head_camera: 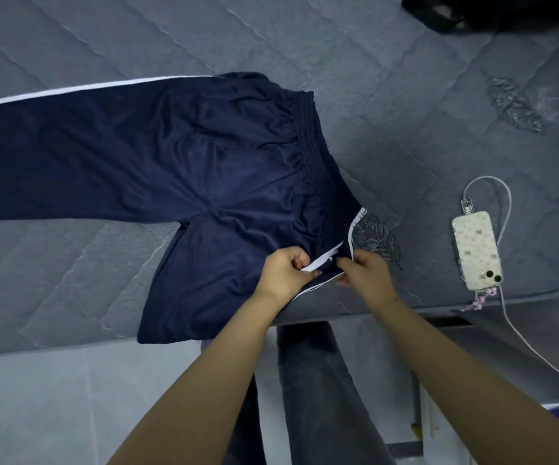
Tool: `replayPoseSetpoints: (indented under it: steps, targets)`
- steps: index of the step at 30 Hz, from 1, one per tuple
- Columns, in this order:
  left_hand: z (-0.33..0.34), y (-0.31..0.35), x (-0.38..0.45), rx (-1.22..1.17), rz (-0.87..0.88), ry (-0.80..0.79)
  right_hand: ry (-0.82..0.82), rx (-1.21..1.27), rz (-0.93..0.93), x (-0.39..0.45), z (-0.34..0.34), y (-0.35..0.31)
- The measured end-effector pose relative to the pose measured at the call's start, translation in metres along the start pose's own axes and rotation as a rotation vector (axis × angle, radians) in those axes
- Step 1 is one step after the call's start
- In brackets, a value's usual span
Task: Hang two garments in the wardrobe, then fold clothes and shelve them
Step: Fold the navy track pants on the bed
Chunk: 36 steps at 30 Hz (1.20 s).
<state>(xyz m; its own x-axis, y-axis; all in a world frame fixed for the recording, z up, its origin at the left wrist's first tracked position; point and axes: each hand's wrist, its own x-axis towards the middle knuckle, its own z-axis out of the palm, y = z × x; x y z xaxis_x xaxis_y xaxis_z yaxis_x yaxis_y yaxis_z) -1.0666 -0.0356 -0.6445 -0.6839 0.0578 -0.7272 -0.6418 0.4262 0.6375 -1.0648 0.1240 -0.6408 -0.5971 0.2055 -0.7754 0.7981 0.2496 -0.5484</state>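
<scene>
Navy track trousers (pixel 157 156) with a white side stripe lie spread on the grey quilted mattress (pixel 405 95). One leg runs off the left edge of view; the other hangs over the near edge of the bed. The elastic waistband points right. My left hand (pixel 286 271) pinches the white stripe at the near side seam. My right hand (pixel 363 275) grips the navy fabric right beside it, at the near waist corner. Both hands are close together, just above the bed's edge.
A phone (pixel 476 250) in a pale patterned case lies on the mattress at the right, with a white charging cable (pixel 506 209) trailing off the bed. A dark garment or bag (pixel 473 11) sits at the far right corner. Pale tiled floor (pixel 53 397) lies below.
</scene>
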Motion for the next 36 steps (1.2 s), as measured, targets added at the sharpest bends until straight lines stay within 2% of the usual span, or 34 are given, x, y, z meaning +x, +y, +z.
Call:
replayPoseSetpoints:
  steps: [3, 6, 8, 9, 11, 13, 14, 16, 18, 19, 21, 23, 25, 27, 29, 32, 36]
  targets:
    - [0.007, 0.001, -0.005, 0.076, -0.002, 0.16, -0.035, 0.097, -0.005, -0.003, 0.001, -0.005]
    - [0.003, 0.003, -0.005, -0.093, -0.063, 0.421, 0.018, 0.21, 0.047, -0.006, 0.002, -0.006]
    - [-0.001, 0.008, -0.01, -0.121, 0.104, 0.499, -0.02, 0.183, 0.125, -0.006, 0.005, -0.008]
    - [-0.002, 0.009, -0.014, -0.078, 0.224, 0.439, -0.062, 0.146, 0.148, -0.005, 0.006, -0.008]
    - [0.001, 0.003, -0.02, 0.028, 0.366, 0.166, -0.12, 0.066, 0.135, -0.002, 0.005, -0.008]
    - [0.005, -0.015, -0.025, 0.182, 0.313, -0.067, -0.078, -0.038, 0.067, 0.001, -0.003, -0.006]
    - [0.007, -0.028, -0.026, 0.282, 0.272, -0.093, -0.014, -0.099, 0.014, 0.003, -0.009, -0.006]
    - [0.008, -0.052, -0.029, 0.457, 0.231, -0.058, 0.11, -0.154, -0.142, 0.009, -0.025, -0.007]
    - [0.012, -0.07, -0.032, 0.515, 0.183, -0.002, 0.117, -0.227, -0.41, 0.018, -0.042, -0.011]
    - [0.015, -0.077, -0.034, 0.521, 0.144, 0.023, 0.068, -0.355, -0.58, 0.024, -0.048, -0.014]
    - [0.022, -0.087, -0.036, 0.591, 0.09, 0.068, -0.054, -0.763, -0.903, 0.04, -0.058, -0.02]
    - [0.028, -0.092, -0.036, 0.673, 0.089, 0.118, -0.166, -1.124, -1.089, 0.057, -0.06, -0.026]
    - [0.03, -0.093, -0.033, 0.698, 0.136, 0.136, -0.259, -1.339, -1.127, 0.067, -0.055, -0.032]
    - [0.029, -0.096, -0.03, 0.704, 0.245, 0.091, -0.294, -1.414, -1.161, 0.075, -0.049, -0.037]
    - [0.02, -0.097, -0.032, 0.618, 0.298, 0.053, -0.317, -1.396, -1.219, 0.082, -0.048, -0.043]
    - [-0.005, -0.093, -0.041, 0.453, 0.256, 0.071, -0.406, -1.283, -1.267, 0.084, -0.05, -0.059]
    - [-0.048, -0.07, -0.063, 0.27, 0.229, 0.163, -0.509, -1.161, -1.189, 0.076, -0.058, -0.08]
